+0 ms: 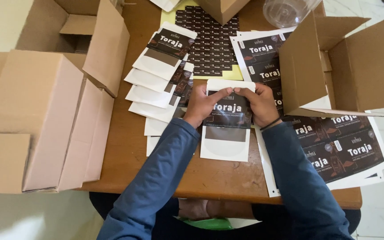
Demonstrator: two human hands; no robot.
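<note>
At desk centre: a white flat paper pouch with a dark rectangular label (226,129) lies face up on the brown wooden desk (125,146), just ahead of the person.
Left hand (202,105): grip closed on the pouch's upper left edge, thumb pressed on the label's top corner, seemingly to pin it flat.
Right hand (259,103): grip closed on the upper right edge, fingers on the label, mirroring the left.
Finished stack: a fan of overlapping white labelled pouches (158,84) lies just left of the hands, stepped so each stays reachable.
Label supply: white sheets of dark printed stickers (343,146) lie under the right forearm, overhanging the desk's right edge.
Boxes: an open brown cardboard box (343,66) crowds the right; larger cardboard cartons (36,115) wall the left.
Open room: bare wood towards the near edge, below the pouch.
</note>
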